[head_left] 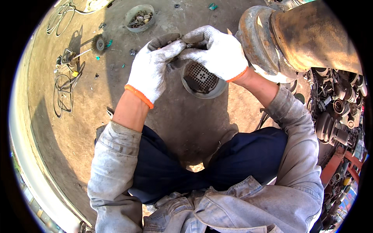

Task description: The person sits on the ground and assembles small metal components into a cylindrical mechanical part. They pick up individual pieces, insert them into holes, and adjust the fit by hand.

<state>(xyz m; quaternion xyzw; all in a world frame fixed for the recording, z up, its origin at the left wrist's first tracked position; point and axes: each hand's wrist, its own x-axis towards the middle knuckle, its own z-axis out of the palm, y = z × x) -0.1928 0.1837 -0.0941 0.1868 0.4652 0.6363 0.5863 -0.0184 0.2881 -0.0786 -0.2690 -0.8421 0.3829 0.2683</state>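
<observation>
**An Open-Air Repair Yard**

It was an outdoor workshop for vehicle parts. Sunlight fell on a bare concrete floor stained with dirt. A rusty drum loomed at the right above a heap of greasy shafts. A wire-brush grinder, cables and a bowl of nuts lay about.

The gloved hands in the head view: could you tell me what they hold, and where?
Both hands, left and right, pinch a small dark part between fingertips; its kind cannot be told.
</observation>
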